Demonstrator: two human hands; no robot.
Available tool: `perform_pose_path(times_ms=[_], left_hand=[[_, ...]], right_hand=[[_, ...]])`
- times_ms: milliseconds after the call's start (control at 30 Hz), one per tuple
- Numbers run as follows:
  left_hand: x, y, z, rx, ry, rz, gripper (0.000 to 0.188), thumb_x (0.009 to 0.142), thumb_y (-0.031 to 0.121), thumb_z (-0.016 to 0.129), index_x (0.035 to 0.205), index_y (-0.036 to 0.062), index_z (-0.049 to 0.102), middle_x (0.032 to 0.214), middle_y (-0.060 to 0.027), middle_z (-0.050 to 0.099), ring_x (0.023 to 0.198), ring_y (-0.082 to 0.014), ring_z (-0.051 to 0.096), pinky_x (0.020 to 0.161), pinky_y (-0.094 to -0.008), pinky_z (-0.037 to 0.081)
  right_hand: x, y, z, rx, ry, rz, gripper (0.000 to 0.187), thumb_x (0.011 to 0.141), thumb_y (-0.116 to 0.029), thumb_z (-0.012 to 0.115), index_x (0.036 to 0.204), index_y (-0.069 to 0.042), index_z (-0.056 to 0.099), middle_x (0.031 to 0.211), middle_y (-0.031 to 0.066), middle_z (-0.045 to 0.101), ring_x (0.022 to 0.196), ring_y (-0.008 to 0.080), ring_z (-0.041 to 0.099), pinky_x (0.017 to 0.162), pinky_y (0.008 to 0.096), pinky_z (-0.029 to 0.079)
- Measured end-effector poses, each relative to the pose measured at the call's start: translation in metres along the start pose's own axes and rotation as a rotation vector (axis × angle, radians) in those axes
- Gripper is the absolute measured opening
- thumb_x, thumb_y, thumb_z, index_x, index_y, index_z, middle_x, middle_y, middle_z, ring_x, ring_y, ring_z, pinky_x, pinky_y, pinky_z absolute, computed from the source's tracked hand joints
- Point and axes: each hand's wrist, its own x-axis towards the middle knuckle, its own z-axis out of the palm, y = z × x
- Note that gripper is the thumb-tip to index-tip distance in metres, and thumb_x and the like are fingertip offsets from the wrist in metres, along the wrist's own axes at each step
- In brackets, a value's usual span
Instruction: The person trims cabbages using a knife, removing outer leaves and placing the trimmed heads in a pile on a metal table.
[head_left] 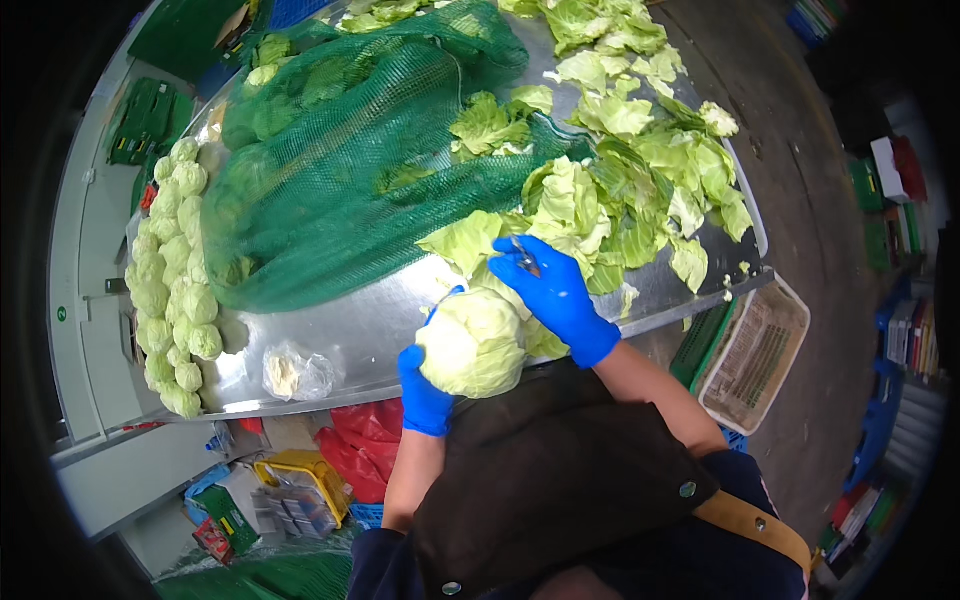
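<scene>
My left hand [424, 393], in a blue glove, cups a round pale green cabbage [474, 345] from the left and below. The cabbage is held just over the table's near edge, in front of my apron. Close to its upper right, my blue-gloved right hand [553, 296] is closed round a small knife [524, 257]; only a bit of dark metal shows between the fingers. Loose cabbage leaves [468, 240] lie right behind both hands. A green mesh sack [370, 170] with cabbages inside spreads across the metal table [310, 335] beyond them.
A stack of whole cabbages [172, 280] lines the table's left edge, near a crumpled clear plastic bag [300, 371]. Many torn leaves [640, 180] cover the right side. Below the right edge stands a dirty white crate [757, 352]; a yellow crate [305, 488] sits at lower left.
</scene>
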Motion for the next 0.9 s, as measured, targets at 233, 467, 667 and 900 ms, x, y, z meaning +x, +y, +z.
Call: perform_pose_path(times_ms=[233,467,667,900], left_hand=[[-0.003,0.045,0.054,0.620,-0.221,0.713,0.112,0.061,0.048,0.076,0.148,0.0034,0.022,0.149,-0.0170,0.032,0.136,-0.0349,0.034,0.113,-0.0477,0.028],[-0.015,0.034,-0.022,-0.030,0.053,0.476,0.091,0.075,0.042,0.071,0.147,0.0085,0.028,0.151,-0.0169,0.030,0.138,-0.0351,0.031,0.114,-0.0505,0.024],[-0.010,0.056,-0.058,-0.260,-0.024,0.562,0.082,0.081,0.052,0.056,0.145,0.0076,0.032,0.148,-0.0168,0.035,0.134,-0.0363,0.037,0.112,-0.0503,0.030],[-0.013,0.089,-0.097,-0.290,0.217,0.590,0.070,0.085,0.050,0.049,0.141,0.0081,0.040,0.143,-0.0179,0.042,0.129,-0.0376,0.043,0.107,-0.0530,0.035]], right_hand=[[-0.016,-0.014,-0.005,0.244,-0.572,0.598,0.051,0.085,-0.044,0.068,0.114,-0.003,0.057,0.067,-0.0004,0.053,0.045,0.0074,0.044,0.042,0.0251,0.037],[0.016,-0.034,0.051,-0.159,-0.667,-0.193,0.091,0.071,-0.019,0.084,0.146,-0.011,0.035,0.131,0.0061,0.053,0.072,0.0042,0.049,0.065,0.0216,0.044],[0.027,-0.061,0.097,0.057,-0.724,0.376,0.072,0.081,-0.012,0.072,0.144,-0.009,0.037,0.132,0.0073,0.056,0.066,0.0055,0.056,0.055,0.0207,0.047],[0.031,-0.022,0.132,-0.222,-0.605,0.534,0.049,0.088,-0.020,0.066,0.132,-0.004,0.051,0.096,0.0024,0.066,0.055,0.0061,0.052,0.045,0.0199,0.039]])
